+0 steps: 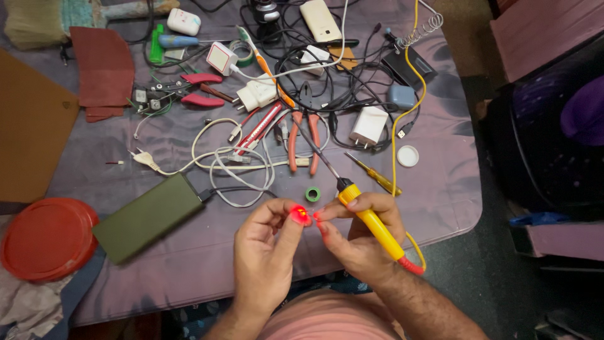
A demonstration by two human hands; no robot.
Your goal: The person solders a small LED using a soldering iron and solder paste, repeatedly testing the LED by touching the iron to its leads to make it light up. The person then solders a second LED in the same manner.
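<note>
- Pinching a small glowing red light [301,215], the left hand [267,252] holds it at its fingertips.
- Right hand [358,230] grips a yellow soldering iron [368,217], tip pointing away, clear of the light.
- No joint looks made yet.

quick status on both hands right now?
Left hand: closed, fingers pinching a small glowing red light.
Right hand: closed around the yellow soldering iron, its fingertips also at the red light.

Dim, warm light is falling softly on the table [440,189]; its corners are bending slightly, right side darkening.
</note>
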